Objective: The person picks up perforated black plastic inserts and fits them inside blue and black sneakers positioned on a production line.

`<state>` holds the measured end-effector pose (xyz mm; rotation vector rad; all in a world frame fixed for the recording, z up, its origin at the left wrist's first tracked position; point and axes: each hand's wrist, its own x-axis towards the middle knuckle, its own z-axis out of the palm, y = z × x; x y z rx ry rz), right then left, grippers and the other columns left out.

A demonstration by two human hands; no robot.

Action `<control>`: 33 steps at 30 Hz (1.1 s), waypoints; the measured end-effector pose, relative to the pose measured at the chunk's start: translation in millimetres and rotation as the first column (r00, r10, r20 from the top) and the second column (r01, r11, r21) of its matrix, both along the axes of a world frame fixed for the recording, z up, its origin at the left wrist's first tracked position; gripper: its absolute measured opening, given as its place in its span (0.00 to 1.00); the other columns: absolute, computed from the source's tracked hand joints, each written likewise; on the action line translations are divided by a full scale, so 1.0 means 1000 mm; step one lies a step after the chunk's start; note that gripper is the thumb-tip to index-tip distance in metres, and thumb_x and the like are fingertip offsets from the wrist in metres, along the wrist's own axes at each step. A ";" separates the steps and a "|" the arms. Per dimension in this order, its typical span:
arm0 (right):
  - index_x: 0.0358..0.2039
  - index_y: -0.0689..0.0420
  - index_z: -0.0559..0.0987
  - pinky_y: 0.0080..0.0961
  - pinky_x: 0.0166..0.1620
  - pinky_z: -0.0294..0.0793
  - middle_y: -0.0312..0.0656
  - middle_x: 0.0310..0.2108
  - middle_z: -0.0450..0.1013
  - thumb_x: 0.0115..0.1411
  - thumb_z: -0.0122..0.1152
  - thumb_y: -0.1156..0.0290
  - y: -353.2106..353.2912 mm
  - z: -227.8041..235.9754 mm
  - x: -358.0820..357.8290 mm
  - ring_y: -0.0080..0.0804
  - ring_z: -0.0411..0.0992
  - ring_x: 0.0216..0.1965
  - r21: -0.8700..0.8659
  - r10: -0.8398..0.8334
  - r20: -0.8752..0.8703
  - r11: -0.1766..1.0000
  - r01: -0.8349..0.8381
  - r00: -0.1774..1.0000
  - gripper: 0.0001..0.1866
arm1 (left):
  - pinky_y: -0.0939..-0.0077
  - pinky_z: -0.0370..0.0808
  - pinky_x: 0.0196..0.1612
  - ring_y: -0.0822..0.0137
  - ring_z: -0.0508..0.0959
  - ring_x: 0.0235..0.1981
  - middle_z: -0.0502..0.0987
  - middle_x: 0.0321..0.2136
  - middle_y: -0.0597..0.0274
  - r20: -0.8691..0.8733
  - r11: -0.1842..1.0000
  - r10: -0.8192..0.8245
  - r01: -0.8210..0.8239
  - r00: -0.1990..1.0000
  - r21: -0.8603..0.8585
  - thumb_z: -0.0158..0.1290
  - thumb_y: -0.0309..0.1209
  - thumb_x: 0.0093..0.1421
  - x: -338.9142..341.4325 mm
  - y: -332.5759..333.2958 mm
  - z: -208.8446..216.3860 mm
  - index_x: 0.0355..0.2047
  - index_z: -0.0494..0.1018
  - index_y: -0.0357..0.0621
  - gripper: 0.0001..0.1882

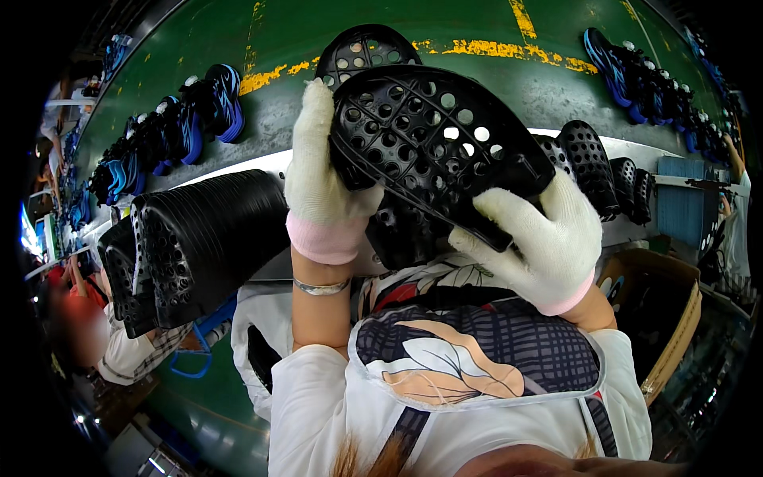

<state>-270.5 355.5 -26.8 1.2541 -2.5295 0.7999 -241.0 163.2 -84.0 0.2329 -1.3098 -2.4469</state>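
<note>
Both my hands wear white knit gloves with pink cuffs. Between them, in front of my chest, is a black perforated plastic shell (421, 135), curved and full of round holes. My left hand (318, 163) is closed around its left edge, with the fingers partly hidden behind it. My right hand (548, 238) grips the lower right edge, thumb and fingers on either side. Another black shell (369, 49) shows just beyond the held one, and more black plastic (405, 230) lies underneath, mostly covered.
A long nested stack of black shells (214, 238) lies left; smaller perforated shells (588, 167) sit right. Rows of blue-and-black shoes (226, 103) stand at both sides beyond. An open carton (687, 318) is at lower right, near blue sheets (679, 199). Another person (79, 318) is far left.
</note>
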 end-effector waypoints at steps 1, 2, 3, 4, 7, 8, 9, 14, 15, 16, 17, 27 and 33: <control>0.26 0.49 0.77 0.28 0.21 0.64 0.35 0.21 0.64 0.37 0.73 0.61 0.002 -0.001 0.000 0.33 0.66 0.21 0.012 -0.006 -0.004 1.000 0.006 1.000 0.16 | 0.72 0.79 0.46 0.64 0.78 0.45 0.74 0.47 0.50 0.007 0.984 0.041 -0.040 0.999 -0.176 0.45 0.34 0.67 0.000 0.000 -0.004 0.56 0.62 0.32 0.21; 0.26 0.49 0.76 0.28 0.21 0.64 0.35 0.21 0.64 0.36 0.73 0.61 0.004 -0.002 0.000 0.33 0.66 0.21 0.024 -0.011 -0.008 1.000 0.011 1.000 0.16 | 0.72 0.79 0.47 0.63 0.78 0.46 0.73 0.49 0.49 0.010 0.935 0.095 -0.086 0.995 -0.345 0.46 0.31 0.67 0.000 0.000 -0.008 0.57 0.61 0.30 0.22; 0.27 0.48 0.76 0.28 0.21 0.64 0.35 0.21 0.64 0.36 0.73 0.61 0.006 -0.003 0.000 0.34 0.66 0.21 0.035 -0.015 -0.012 0.999 0.016 1.000 0.17 | 0.72 0.78 0.48 0.62 0.77 0.46 0.72 0.49 0.48 0.031 0.870 0.140 -0.108 0.990 -0.481 0.46 0.28 0.66 -0.001 -0.002 -0.010 0.58 0.59 0.29 0.22; 0.27 0.48 0.76 0.28 0.21 0.65 0.35 0.21 0.65 0.35 0.72 0.62 0.006 -0.003 0.000 0.34 0.66 0.21 0.028 -0.004 -0.010 1.000 0.005 1.000 0.17 | 0.72 0.78 0.48 0.62 0.77 0.47 0.72 0.50 0.47 0.020 0.829 0.156 -0.120 0.987 -0.547 0.46 0.26 0.65 -0.001 -0.004 -0.011 0.58 0.58 0.29 0.23; 0.29 0.48 0.77 0.28 0.21 0.65 0.36 0.22 0.66 0.33 0.72 0.64 0.008 -0.003 0.000 0.35 0.67 0.21 -0.003 0.025 -0.005 1.000 -0.025 1.000 0.19 | 0.71 0.78 0.50 0.61 0.77 0.47 0.71 0.51 0.46 -0.078 0.759 0.150 -0.166 0.986 -0.630 0.48 0.19 0.62 0.000 -0.004 -0.012 0.59 0.57 0.29 0.25; 0.29 0.48 0.77 0.28 0.22 0.65 0.36 0.22 0.67 0.33 0.72 0.64 0.010 -0.004 0.001 0.35 0.67 0.21 -0.018 0.031 -0.004 0.999 -0.031 1.000 0.19 | 0.71 0.77 0.50 0.61 0.77 0.47 0.71 0.51 0.46 -0.130 0.742 0.133 -0.186 0.983 -0.644 0.49 0.18 0.61 0.001 -0.004 -0.011 0.60 0.57 0.29 0.26; 0.29 0.48 0.77 0.28 0.22 0.66 0.36 0.23 0.67 0.33 0.72 0.64 0.011 -0.005 0.002 0.35 0.67 0.21 -0.033 0.038 -0.003 0.999 -0.038 0.999 0.19 | 0.70 0.77 0.50 0.60 0.77 0.48 0.71 0.51 0.46 -0.197 0.715 0.109 -0.215 0.974 -0.665 0.50 0.17 0.60 0.002 -0.003 -0.010 0.60 0.57 0.29 0.27; 0.30 0.49 0.77 0.28 0.23 0.66 0.36 0.24 0.68 0.34 0.73 0.64 0.021 -0.005 0.008 0.35 0.68 0.22 -0.067 0.045 -0.017 0.997 -0.046 0.999 0.19 | 0.69 0.77 0.51 0.59 0.76 0.49 0.70 0.51 0.44 -0.450 0.587 0.007 -0.368 0.893 -0.721 0.52 0.13 0.56 0.010 0.004 -0.003 0.60 0.57 0.30 0.31; 0.30 0.49 0.77 0.29 0.23 0.66 0.36 0.24 0.68 0.35 0.73 0.64 0.023 -0.003 0.009 0.35 0.68 0.22 -0.058 0.050 -0.013 0.997 -0.050 0.999 0.19 | 0.69 0.77 0.51 0.59 0.76 0.49 0.70 0.52 0.44 -0.453 0.576 0.022 -0.381 0.891 -0.723 0.53 0.13 0.56 0.012 0.007 -0.003 0.60 0.57 0.30 0.32; 0.30 0.49 0.77 0.28 0.23 0.66 0.36 0.24 0.68 0.35 0.72 0.64 0.025 -0.002 0.011 0.35 0.67 0.21 -0.055 0.046 -0.013 0.997 -0.046 0.999 0.19 | 0.68 0.77 0.51 0.58 0.76 0.49 0.70 0.52 0.44 -0.456 0.566 0.035 -0.394 0.889 -0.725 0.53 0.13 0.56 0.013 0.009 -0.003 0.60 0.57 0.31 0.32; 0.30 0.49 0.77 0.28 0.23 0.66 0.36 0.24 0.67 0.35 0.72 0.64 0.028 0.000 0.013 0.35 0.67 0.21 -0.053 0.041 -0.013 0.998 -0.042 0.999 0.18 | 0.69 0.76 0.51 0.58 0.76 0.49 0.70 0.52 0.43 -0.443 0.541 0.056 -0.400 0.895 -0.740 0.54 0.14 0.55 0.015 0.011 -0.005 0.61 0.57 0.31 0.32; 0.32 0.57 0.79 0.25 0.32 0.70 0.42 0.31 0.72 0.41 0.72 0.68 0.082 0.004 0.014 0.33 0.71 0.29 -0.214 0.102 0.355 0.976 -0.026 0.929 0.16 | 0.64 0.62 0.63 0.54 0.67 0.59 0.65 0.58 0.45 -0.484 0.257 0.161 -0.510 0.860 -0.821 0.69 0.25 0.43 0.023 0.025 -0.007 0.61 0.59 0.31 0.46; 0.34 0.65 0.79 0.21 0.33 0.72 0.42 0.27 0.77 0.58 0.62 0.61 0.128 -0.033 0.012 0.23 0.74 0.30 -0.379 0.263 0.922 0.763 0.524 0.285 0.16 | 0.42 0.58 0.62 0.43 0.54 0.65 0.57 0.63 0.41 -0.334 0.767 -0.493 0.583 0.803 0.268 0.52 0.35 0.58 -0.001 0.039 0.007 0.47 0.70 0.35 0.20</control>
